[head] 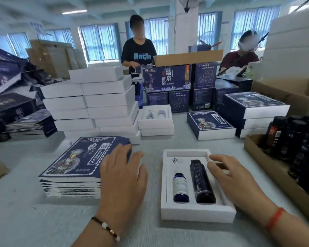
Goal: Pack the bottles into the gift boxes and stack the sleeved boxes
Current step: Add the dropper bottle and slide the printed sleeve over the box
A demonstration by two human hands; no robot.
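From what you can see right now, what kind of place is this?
Most likely a packing workshop or small factory floor. Stacks of white gift boxes and flat printed sleeves cover the table, a carton of dark bottles stands ready, and printed shipping cartons sit behind.

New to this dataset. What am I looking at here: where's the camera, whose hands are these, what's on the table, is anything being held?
There is no robot. One wide-angle camera sits on a person's head and looks forward and down, so the two bare hands at the bottom are the wearer's own.

The left hand lies with straight fingers on the edge of a stack of flat blue printed sleeves. The right hand touches the right rim of an open white gift box. Neither hand grips anything.

In that box lie a small blue bottle and a taller dark bottle, side by side.

Behind are piles of white boxes and finished sleeved boxes. At the right, a cardboard tray holds more dark bottles. Two other people work across the table.
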